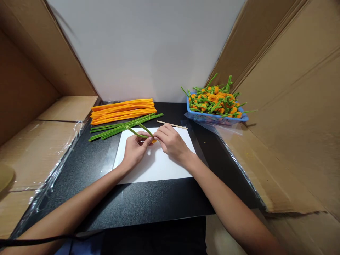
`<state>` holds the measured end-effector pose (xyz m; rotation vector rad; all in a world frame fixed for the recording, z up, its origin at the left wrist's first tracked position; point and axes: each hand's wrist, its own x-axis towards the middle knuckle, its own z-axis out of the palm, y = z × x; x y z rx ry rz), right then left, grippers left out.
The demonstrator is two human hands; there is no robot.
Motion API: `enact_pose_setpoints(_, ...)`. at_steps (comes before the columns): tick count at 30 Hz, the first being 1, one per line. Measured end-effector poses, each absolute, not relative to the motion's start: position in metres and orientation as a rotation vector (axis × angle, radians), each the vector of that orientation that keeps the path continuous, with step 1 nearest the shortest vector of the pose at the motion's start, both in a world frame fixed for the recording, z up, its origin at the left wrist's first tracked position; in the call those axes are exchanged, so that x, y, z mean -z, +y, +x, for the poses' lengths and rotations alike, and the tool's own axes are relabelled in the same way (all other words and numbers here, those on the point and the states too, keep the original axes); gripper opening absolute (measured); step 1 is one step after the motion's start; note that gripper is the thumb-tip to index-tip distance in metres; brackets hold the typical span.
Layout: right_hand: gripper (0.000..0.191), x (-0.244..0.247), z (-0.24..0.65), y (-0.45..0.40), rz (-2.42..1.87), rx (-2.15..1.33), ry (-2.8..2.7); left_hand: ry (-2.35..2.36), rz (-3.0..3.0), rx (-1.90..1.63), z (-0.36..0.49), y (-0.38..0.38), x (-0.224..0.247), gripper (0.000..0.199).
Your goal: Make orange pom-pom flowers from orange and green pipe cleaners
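Over the white sheet (159,166), my left hand (135,147) is closed on a small orange pipe-cleaner flower (154,141). Two green pipe-cleaner ends (138,132) stick up from it, pointing away from me and to the left. My right hand (171,141) pinches at the same piece from the other side, its fingertips meeting the left ones. Most of the orange part is hidden by the fingers. A thin wooden stick (172,124) lies just beyond my right hand, across the sheet's far edge.
Bundled orange pipe cleaners (123,111) lie at the back left, with green pipe cleaners (124,126) in front. At the back right, a blue basket (217,118) is heaped with orange and green pieces, partly on a clear plastic bag (228,128). Cardboard walls (287,106) flank the black table (148,205).
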<state>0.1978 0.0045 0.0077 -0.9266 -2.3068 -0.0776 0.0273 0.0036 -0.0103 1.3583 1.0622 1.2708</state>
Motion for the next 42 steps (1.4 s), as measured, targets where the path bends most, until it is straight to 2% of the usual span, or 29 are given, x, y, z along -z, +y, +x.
enact_pose_setpoints(4, 0.026, -0.014, 0.190, -0.003, -1.005, 0.218, -2.382, 1.064, 1.344, -1.312, 0.030, 0.001, 0.009, 0.023)
enact_pose_setpoints(9, 0.022, -0.016, 0.177, -0.008, -1.142, -0.023, -2.178, 1.088, 1.393, -1.354, 0.031, -0.006, 0.013, 0.018)
enact_pose_setpoints(11, 0.018, -0.016, 0.175, -0.007, -1.244, -0.241, -2.023, 1.109, 1.534, -1.360, 0.031, -0.009, 0.014, 0.013)
enact_pose_setpoints(14, 0.018, -0.017, 0.176, -0.004, -1.375, -0.786, -1.739, 1.107, 1.829, -1.373, 0.028, -0.011, 0.013, 0.011)
enact_pose_setpoints(17, 0.024, -0.020, 0.182, -0.003, -1.304, -1.330, -1.463, 1.086, 2.036, -1.379, 0.025, -0.011, 0.012, 0.013)
enact_pose_setpoints(19, 0.024, -0.021, 0.185, -0.003, -1.243, -1.508, -1.315, 1.066, 2.096, -1.374, 0.024, -0.009, 0.011, 0.013)
enact_pose_setpoints(23, 0.016, -0.020, 0.187, -0.002, -1.211, -1.377, -1.252, 1.081, 1.890, -1.401, 0.026, -0.006, 0.010, 0.010)
enact_pose_setpoints(29, 0.012, -0.016, 0.185, 0.000, -1.248, -1.172, -1.340, 1.058, 1.609, -1.378, 0.029, -0.003, 0.013, 0.016)
enact_pose_setpoints(32, 0.015, -0.016, 0.184, -0.001, -1.276, -1.239, -1.317, 1.021, 1.703, -1.399, 0.027, -0.004, 0.016, 0.014)
enact_pose_setpoints(35, 0.027, -0.016, 0.185, -0.001, -1.312, -1.420, -1.241, 0.954, 2.034, -1.458, 0.023, -0.005, 0.014, 0.007)
enact_pose_setpoints(37, 0.028, -0.018, 0.188, 0.000, -1.274, -1.523, -1.228, 0.916, 2.225, -1.485, 0.021, -0.005, 0.012, 0.008)
enact_pose_setpoints(40, 0.020, -0.021, 0.192, 0.003, -1.189, -1.526, -1.260, 0.996, 2.122, -1.471, 0.021, -0.005, 0.009, 0.006)
enact_pose_setpoints(42, 0.019, -0.022, 0.194, 0.004, -1.180, -1.472, -1.277, 1.065, 1.918, -1.425, 0.023, -0.004, 0.010, 0.011)
